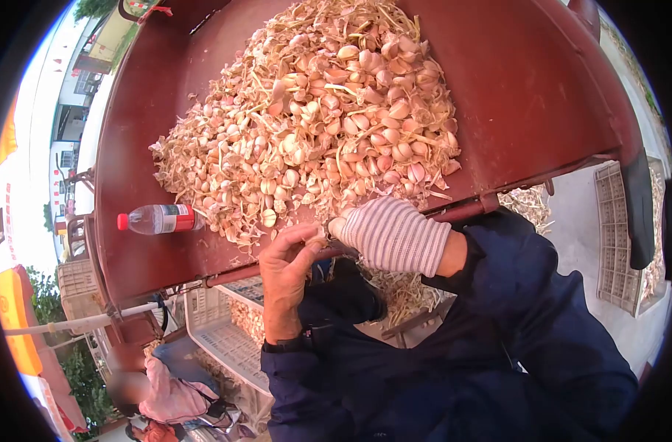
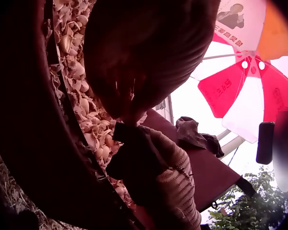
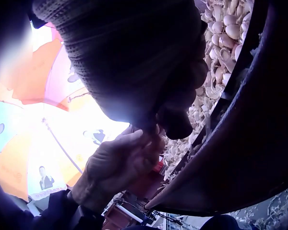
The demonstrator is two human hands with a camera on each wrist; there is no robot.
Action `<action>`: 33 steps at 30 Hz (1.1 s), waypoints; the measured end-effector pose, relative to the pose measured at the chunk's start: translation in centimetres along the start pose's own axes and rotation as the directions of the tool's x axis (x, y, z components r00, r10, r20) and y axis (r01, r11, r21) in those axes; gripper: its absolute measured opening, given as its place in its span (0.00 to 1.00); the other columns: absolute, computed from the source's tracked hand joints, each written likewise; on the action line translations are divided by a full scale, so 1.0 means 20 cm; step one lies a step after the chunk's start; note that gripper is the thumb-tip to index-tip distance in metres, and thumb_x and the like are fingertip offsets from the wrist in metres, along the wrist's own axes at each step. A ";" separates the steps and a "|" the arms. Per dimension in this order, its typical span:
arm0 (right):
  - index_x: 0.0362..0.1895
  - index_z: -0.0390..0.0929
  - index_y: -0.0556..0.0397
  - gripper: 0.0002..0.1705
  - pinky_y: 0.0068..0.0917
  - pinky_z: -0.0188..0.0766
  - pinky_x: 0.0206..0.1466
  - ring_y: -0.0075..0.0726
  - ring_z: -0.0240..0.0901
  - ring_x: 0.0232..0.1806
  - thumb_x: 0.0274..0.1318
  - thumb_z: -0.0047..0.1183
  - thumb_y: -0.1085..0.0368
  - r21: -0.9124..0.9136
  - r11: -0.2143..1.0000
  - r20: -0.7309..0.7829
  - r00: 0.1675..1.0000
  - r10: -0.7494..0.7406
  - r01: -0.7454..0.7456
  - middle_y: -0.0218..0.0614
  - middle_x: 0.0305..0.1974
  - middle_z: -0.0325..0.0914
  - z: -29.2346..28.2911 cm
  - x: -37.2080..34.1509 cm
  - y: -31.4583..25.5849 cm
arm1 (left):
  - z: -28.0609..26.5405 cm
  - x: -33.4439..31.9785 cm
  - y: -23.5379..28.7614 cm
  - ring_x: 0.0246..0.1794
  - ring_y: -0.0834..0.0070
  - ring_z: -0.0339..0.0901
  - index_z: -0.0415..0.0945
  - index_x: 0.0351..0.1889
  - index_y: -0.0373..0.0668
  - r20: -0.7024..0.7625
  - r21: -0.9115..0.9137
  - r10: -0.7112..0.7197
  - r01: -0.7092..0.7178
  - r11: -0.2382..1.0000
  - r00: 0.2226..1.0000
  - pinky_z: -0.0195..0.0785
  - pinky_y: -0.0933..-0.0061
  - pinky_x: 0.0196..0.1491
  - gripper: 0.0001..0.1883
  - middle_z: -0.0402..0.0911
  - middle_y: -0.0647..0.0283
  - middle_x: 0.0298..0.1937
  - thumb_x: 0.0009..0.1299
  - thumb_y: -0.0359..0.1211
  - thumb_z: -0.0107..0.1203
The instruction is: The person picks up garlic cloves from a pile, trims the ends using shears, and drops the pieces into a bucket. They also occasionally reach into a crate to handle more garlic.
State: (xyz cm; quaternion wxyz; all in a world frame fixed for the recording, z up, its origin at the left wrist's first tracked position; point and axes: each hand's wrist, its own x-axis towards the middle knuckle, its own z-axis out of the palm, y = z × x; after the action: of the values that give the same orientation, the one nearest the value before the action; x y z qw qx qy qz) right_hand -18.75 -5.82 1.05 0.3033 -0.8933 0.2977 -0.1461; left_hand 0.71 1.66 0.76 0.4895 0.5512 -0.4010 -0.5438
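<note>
My bare left hand (image 1: 286,269) pinches a small pale garlic clove (image 1: 320,233) between thumb and fingertips, at the near edge of a red metal bed. My right hand (image 1: 395,234), in a striped knit glove, meets it there with its fingers curled in at the same clove. In the right wrist view the bare left hand (image 3: 117,160) comes up against the gloved fingers. A dark, flat-edged piece (image 2: 125,132) shows at the right fingertips in the left wrist view; I cannot tell what it is. Just beyond the hands lies a big heap of garlic cloves (image 1: 329,118) with loose skins and stalks.
A bottle with a red cap (image 1: 159,219) lies on the red bed (image 1: 513,96) left of the heap. Plastic crates (image 1: 225,331) stand below at the left, another crate (image 1: 620,243) at the right. A person in pink (image 1: 177,390) is at lower left. An umbrella (image 2: 245,72) hangs overhead.
</note>
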 end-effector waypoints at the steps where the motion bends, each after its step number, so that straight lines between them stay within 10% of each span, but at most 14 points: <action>1: 0.34 0.77 0.57 0.11 0.44 0.72 0.28 0.50 0.78 0.27 0.49 0.50 0.64 0.026 0.998 0.003 0.998 -0.063 0.063 0.46 0.24 0.76 0.02 0.00 0.01 | -0.02 0.00 -0.01 0.45 0.75 0.77 0.73 0.48 0.31 0.017 0.012 0.045 -0.046 0.999 0.999 0.74 0.76 0.47 0.15 0.78 0.58 0.45 0.63 0.17 0.55; 9: 0.31 0.76 0.58 0.10 0.45 0.73 0.29 0.53 0.78 0.28 0.44 0.51 0.66 0.076 0.996 -0.059 0.997 0.043 -0.038 0.49 0.22 0.76 0.02 0.00 0.00 | 0.03 0.00 -0.05 0.33 0.78 0.72 0.63 0.61 0.38 -0.128 -0.406 -0.154 0.090 0.909 0.980 0.66 0.81 0.31 0.23 0.75 0.60 0.43 0.67 0.25 0.53; 15: 0.30 0.76 0.59 0.13 0.45 0.73 0.32 0.54 0.78 0.30 0.40 0.57 0.63 0.028 0.999 0.161 0.987 -0.020 0.016 0.52 0.24 0.76 0.03 0.00 0.00 | -0.09 -0.04 -0.06 0.23 0.81 0.66 0.66 0.54 0.38 -0.053 -0.537 -0.265 0.196 0.820 0.963 0.55 0.86 0.21 0.17 0.71 0.66 0.29 0.72 0.36 0.50; 17: 0.28 0.73 0.56 0.14 0.46 0.68 0.29 0.54 0.75 0.26 0.50 0.53 0.57 0.023 0.999 0.112 0.993 -0.036 0.033 0.49 0.22 0.73 0.04 0.00 0.01 | -0.14 -0.01 -0.03 0.21 0.83 0.64 0.69 0.49 0.39 -0.197 -0.411 -0.278 0.178 0.894 0.940 0.52 0.87 0.18 0.15 0.68 0.69 0.22 0.73 0.40 0.49; 19: 0.28 0.73 0.56 0.15 0.46 0.68 0.29 0.54 0.74 0.26 0.51 0.53 0.56 0.033 0.999 0.081 0.996 -0.034 0.032 0.48 0.23 0.73 0.03 0.00 0.00 | -0.24 0.07 -0.06 0.23 0.81 0.68 0.73 0.45 0.37 -0.497 0.174 -0.119 0.233 0.957 0.859 0.61 0.83 0.22 0.18 0.72 0.68 0.23 0.73 0.44 0.48; 20: 0.28 0.73 0.56 0.15 0.46 0.68 0.29 0.54 0.74 0.27 0.51 0.53 0.56 0.030 0.999 0.068 0.997 -0.038 0.036 0.49 0.23 0.73 0.03 0.00 0.00 | -0.34 0.13 -0.16 0.27 0.67 0.77 0.76 0.40 0.34 -0.518 0.560 0.160 0.192 0.806 0.840 0.70 0.69 0.30 0.19 0.79 0.59 0.27 0.70 0.45 0.51; 21: 0.28 0.73 0.56 0.15 0.46 0.68 0.29 0.54 0.74 0.27 0.51 0.52 0.56 0.029 0.999 0.059 0.998 -0.039 0.038 0.49 0.23 0.73 0.04 0.00 0.00 | -0.34 0.16 -0.15 0.27 0.67 0.77 0.76 0.40 0.34 -0.520 0.562 0.160 0.194 0.804 0.839 0.70 0.69 0.30 0.19 0.79 0.59 0.27 0.70 0.45 0.51; 23: 0.29 0.72 0.57 0.15 0.46 0.68 0.30 0.55 0.75 0.27 0.51 0.52 0.56 0.036 0.998 0.070 0.996 -0.046 0.044 0.49 0.23 0.73 0.04 0.02 0.00 | -0.30 0.23 -0.13 0.33 0.49 0.79 0.76 0.39 0.33 -0.379 0.921 0.364 0.311 0.234 0.851 0.70 0.57 0.40 0.19 0.82 0.47 0.34 0.67 0.43 0.55; 29: 0.32 0.71 0.57 0.14 0.46 0.69 0.31 0.54 0.75 0.29 0.54 0.51 0.58 0.050 0.999 0.036 0.999 0.005 -0.006 0.49 0.25 0.73 0.04 0.02 0.00 | -0.25 0.24 -0.10 0.30 0.51 0.79 0.75 0.38 0.34 -0.315 0.934 0.334 0.228 0.274 0.888 0.68 0.56 0.34 0.15 0.79 0.46 0.27 0.65 0.38 0.55; 31: 0.33 0.70 0.57 0.14 0.46 0.69 0.32 0.54 0.74 0.30 0.55 0.50 0.58 0.058 0.998 0.046 0.999 0.015 -0.017 0.48 0.27 0.72 0.05 0.03 0.01 | -0.24 0.19 -0.08 0.25 0.67 0.76 0.75 0.37 0.34 -0.311 0.760 0.224 0.100 0.643 0.924 0.67 0.66 0.30 0.11 0.77 0.54 0.23 0.65 0.34 0.55; 33: 0.35 0.70 0.57 0.14 0.45 0.69 0.33 0.53 0.74 0.31 0.55 0.50 0.58 0.007 1.000 -0.032 0.999 -0.013 0.013 0.48 0.30 0.72 0.05 0.03 0.00 | -0.18 0.14 -0.04 0.23 0.78 0.71 0.76 0.39 0.33 -0.319 0.650 0.075 0.161 0.743 0.945 0.65 0.74 0.29 0.10 0.74 0.62 0.21 0.65 0.31 0.54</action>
State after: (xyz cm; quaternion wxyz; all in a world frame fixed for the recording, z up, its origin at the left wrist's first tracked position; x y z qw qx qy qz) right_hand -17.80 -5.73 0.29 0.3007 -0.8916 0.2964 -0.1635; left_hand 4.50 -0.48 -0.77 0.3059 0.7805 -0.4695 -0.2771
